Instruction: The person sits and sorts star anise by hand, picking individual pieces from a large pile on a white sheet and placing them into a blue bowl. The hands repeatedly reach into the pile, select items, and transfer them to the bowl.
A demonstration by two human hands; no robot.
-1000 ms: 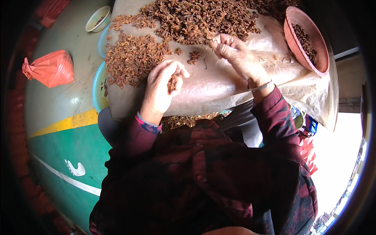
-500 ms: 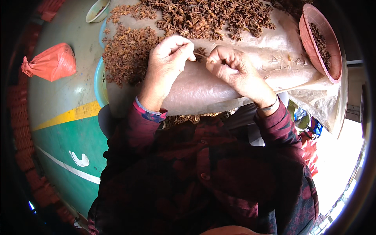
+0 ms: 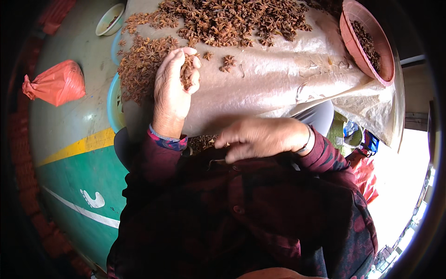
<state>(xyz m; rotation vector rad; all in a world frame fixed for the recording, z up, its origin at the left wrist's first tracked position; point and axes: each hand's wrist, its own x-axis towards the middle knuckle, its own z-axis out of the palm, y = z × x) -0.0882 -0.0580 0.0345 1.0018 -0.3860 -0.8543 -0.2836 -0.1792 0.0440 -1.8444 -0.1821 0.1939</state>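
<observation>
My left hand (image 3: 171,95) is raised over the near edge of the covered table, its fingers curled around star anise (image 3: 187,74) in the palm. My right hand (image 3: 267,137) hangs lower, in front of my body, a little blurred. Its fingers are apart, and I see nothing gripped in them. Just below those fingertips is a thin pale strand (image 3: 215,162), too small to name. Beyond my left hand lies a large heap of star anise (image 3: 237,21), with a paler pile (image 3: 144,65) beside it. A few loose pieces (image 3: 227,63) lie to the right.
Plastic sheeting (image 3: 274,83) covers the table. At the right stands a tilted pink basket (image 3: 390,51) of dark bits. Left of the table are a blue-rimmed basin (image 3: 113,104), a pale bowl (image 3: 103,29) and a tied red bag (image 3: 60,83) on the floor.
My hands have parted. The right one dropped toward my body and its fingers spread. The left stays up, its palm now showing star anise. The thin strand between the hands has gone from there.
</observation>
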